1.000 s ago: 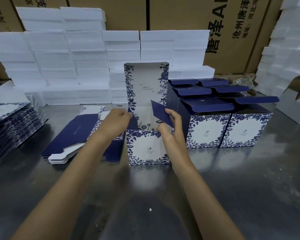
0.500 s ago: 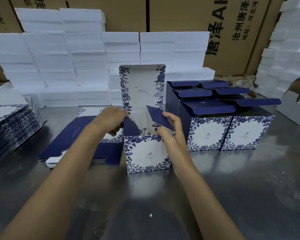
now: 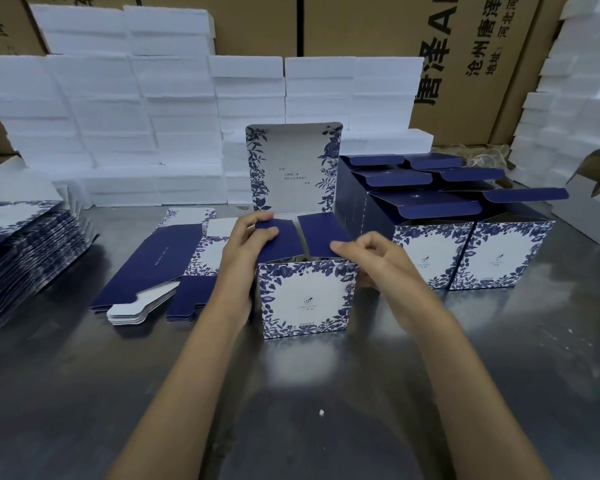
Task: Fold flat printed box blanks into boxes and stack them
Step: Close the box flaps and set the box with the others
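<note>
Box in hand (image 3: pixel 305 296) stands upright on the counter (image 3: pixel 326 393), centre, just in front of the person; body is squared up, printed front faces the camera, tall lid panel (image 3: pixel 293 168) stands vertical at the back, not yet closed. Both navy side flaps are folded in over the opening & nearly meet in the middle. Left hand (image 3: pixel 246 244) grips the left flap (image 3: pixel 279 239): thumb on top, other fingers curled round its far edge. Right hand (image 3: pixel 378 254) has fingers loosely curled, thumb and forefinger tip touching the near corner of the right flap (image 3: pixel 323 235); looks like a light pinch/press, can't tell for sure. Done so far, by the look of it: a group of folded boxes (image 3: pixel 465 237) w/ lids open stands in rows just right of the current one, touching each other; at least two rows deep, exact count unclear. Left to do: a small pile of flat blanks (image 3: pixel 160 268) just left of the box, plus a much bigger stack of blanks (image 3: pixel 25 258) at the counter's far left. So prob. early-to-mid in the batch. For this box, the lid is the step remaining, then it goes w/ the others. White foam blocks (image 3: pixel 146 126) & cartons (image 3: pixel 465 46) stand behind.
</note>
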